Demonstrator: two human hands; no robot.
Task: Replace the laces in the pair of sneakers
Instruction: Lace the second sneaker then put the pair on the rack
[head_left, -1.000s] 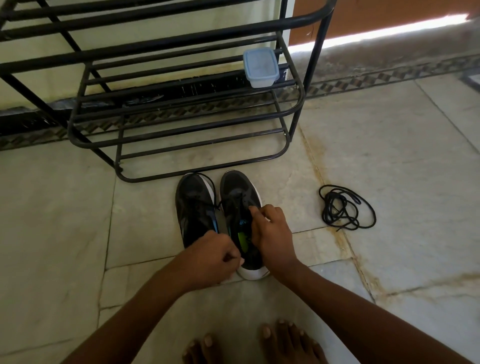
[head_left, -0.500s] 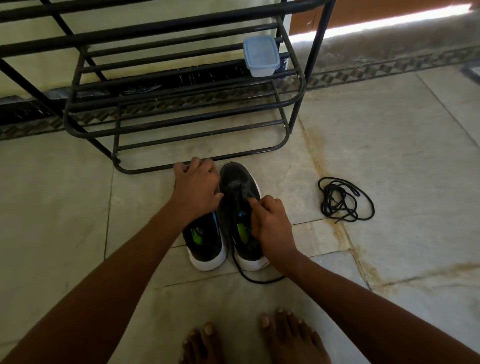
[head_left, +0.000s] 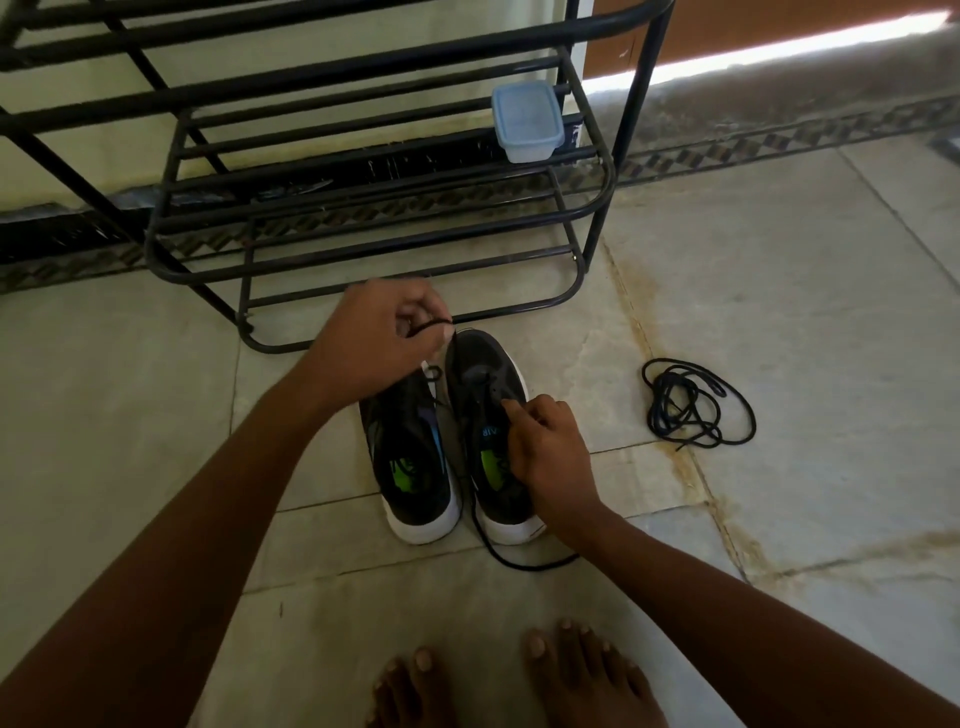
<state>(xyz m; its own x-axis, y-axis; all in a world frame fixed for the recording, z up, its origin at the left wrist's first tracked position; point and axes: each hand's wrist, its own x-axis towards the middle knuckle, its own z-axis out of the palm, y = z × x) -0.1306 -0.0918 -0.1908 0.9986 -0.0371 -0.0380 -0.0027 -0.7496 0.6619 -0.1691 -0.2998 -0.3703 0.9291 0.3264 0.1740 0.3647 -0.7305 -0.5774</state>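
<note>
Two black sneakers with white soles stand side by side on the floor, toes pointing away: the left sneaker (head_left: 413, 467) and the right sneaker (head_left: 488, 395). My left hand (head_left: 382, 338) is raised above the toes and pinches a black lace (head_left: 434, 325) that runs down toward the shoes. My right hand (head_left: 545, 447) rests on the right sneaker's tongue, fingers curled at the eyelets. A loose end of lace (head_left: 519, 561) trails on the floor behind the right heel. A second black lace (head_left: 693, 405) lies coiled on the floor to the right.
A black metal shoe rack (head_left: 363, 228) stands just beyond the sneakers, with a small blue-lidded plastic box (head_left: 527, 122) on a shelf. My bare feet (head_left: 514, 680) are at the bottom edge. Pale stone tiles cover the floor.
My left hand has lifted off the left sneaker's toe and now holds a lace up above the shoes. My right hand stays on the right sneaker.
</note>
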